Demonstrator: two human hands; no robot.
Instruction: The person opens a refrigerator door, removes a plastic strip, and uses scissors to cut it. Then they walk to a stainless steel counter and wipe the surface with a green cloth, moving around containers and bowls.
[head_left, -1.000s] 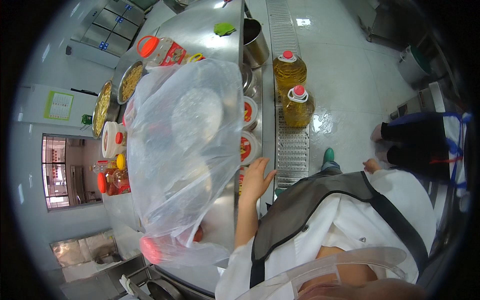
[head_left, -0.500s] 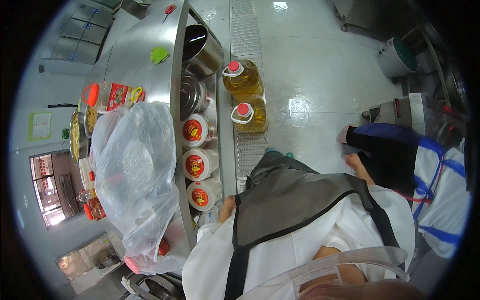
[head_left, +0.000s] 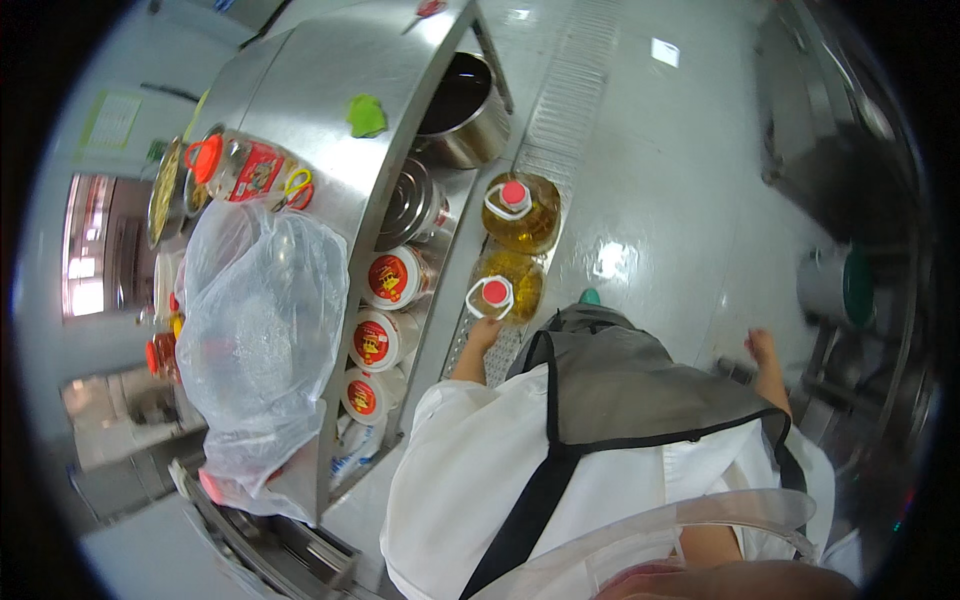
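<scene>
My left hand (head_left: 486, 332) hangs beside the nearer of two big clear jugs of golden oil (head_left: 522, 285), its fingers overlapping the jug's edge just under the white handle (head_left: 478, 301). Whether they touch or grip that handle I cannot tell. The farther oil jug (head_left: 533, 218) stands right behind; both have red caps and rest on the floor. Out to the right, my right hand (head_left: 761, 344) is held away from my body with fingers curled and nothing visible in it.
Left of me runs a steel table (head_left: 330, 60) bearing a bulky clear plastic bag (head_left: 265, 330), a red-lidded jar (head_left: 245, 170) and a green cloth (head_left: 366, 116). Its lower shelf holds white tubs (head_left: 385, 338) and a steel pot (head_left: 470, 135). A grey bucket (head_left: 825, 285) stands at right.
My view has turned and the table now slants. My left hand has come forward to the nearer jug's handle. My right hand has swung out; the other person at right has left view.
</scene>
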